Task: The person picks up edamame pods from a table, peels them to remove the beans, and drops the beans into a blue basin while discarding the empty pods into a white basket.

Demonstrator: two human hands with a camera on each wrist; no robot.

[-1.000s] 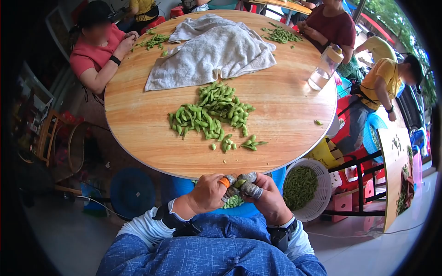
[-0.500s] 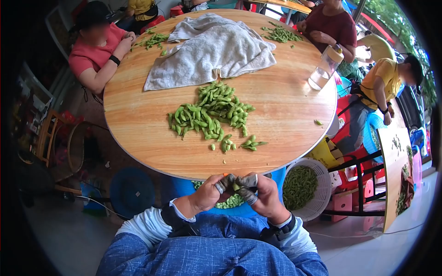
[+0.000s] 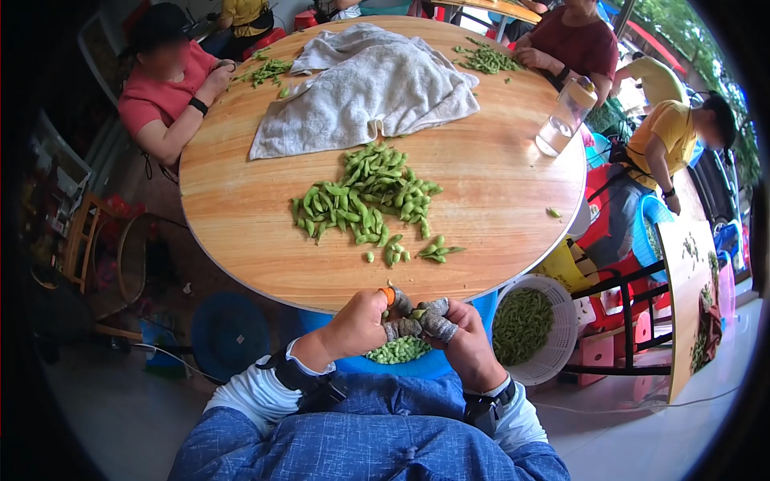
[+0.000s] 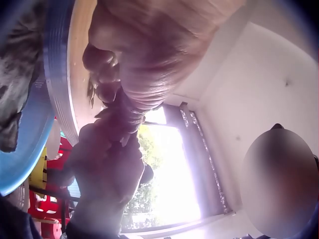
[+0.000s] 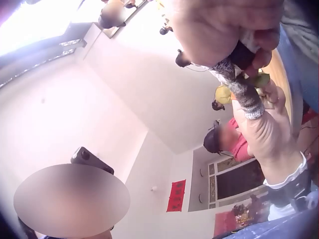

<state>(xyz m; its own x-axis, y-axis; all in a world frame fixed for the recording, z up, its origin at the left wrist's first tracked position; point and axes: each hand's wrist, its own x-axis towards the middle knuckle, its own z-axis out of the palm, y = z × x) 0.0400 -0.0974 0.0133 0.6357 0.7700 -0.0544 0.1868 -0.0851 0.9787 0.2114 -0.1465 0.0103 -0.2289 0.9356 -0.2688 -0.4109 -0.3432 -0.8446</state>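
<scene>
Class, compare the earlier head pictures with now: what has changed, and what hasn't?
The left hand has moved slightly forward, toward the table, and the fingers of both it and the right hand have shifted around a pod. No clear release or new grasp shows. The pile, cloth and bottle stayed put.

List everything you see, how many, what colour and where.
Round table: one, brown, centre
Cloth: at least one, whitish, table's far half
Pod piles: three, green, on round table
Bottle: one, clear, table's right side
Bean basin: one, blue, below table edge
Beans: many, pale green, in basin
Basket: one, white, right of basin
People: several, variously dressed, around
Held pod: one, green, above basin
Left hand: one, grey-tipped, left of pod
Right hand: one, grey-tipped, right of pod
</scene>
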